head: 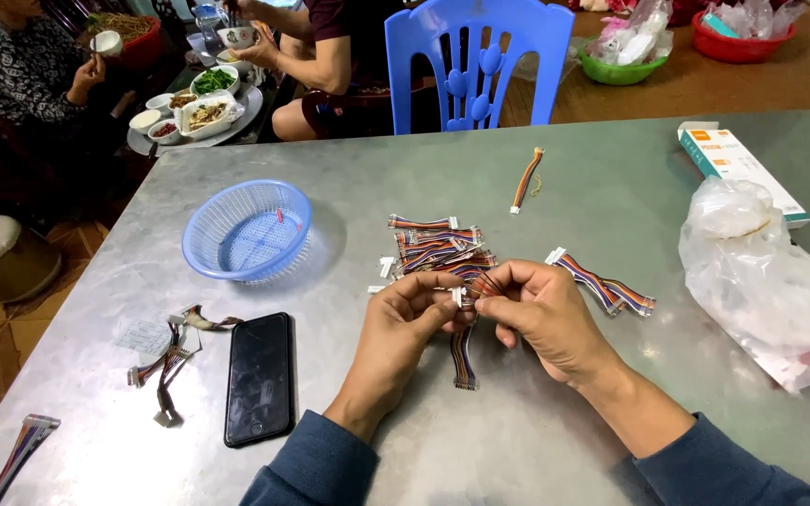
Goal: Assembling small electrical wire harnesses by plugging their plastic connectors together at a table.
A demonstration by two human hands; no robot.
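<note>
Nearest me, my left hand (403,323) and right hand (538,314) meet above the worktop (555,178), both pinching one striped ribbon cable (462,356) at its white plug (458,295). The cable hangs with its long axis running twelve to six, plug at twelve, loose end pointing at six toward me. I judge the thin wires could tear from the plug if my fingers pull unevenly. Beyond, at twelve, lies the cable pile (438,248); at ten, the blue basket (247,230); at eight, a phone (259,378).
</note>
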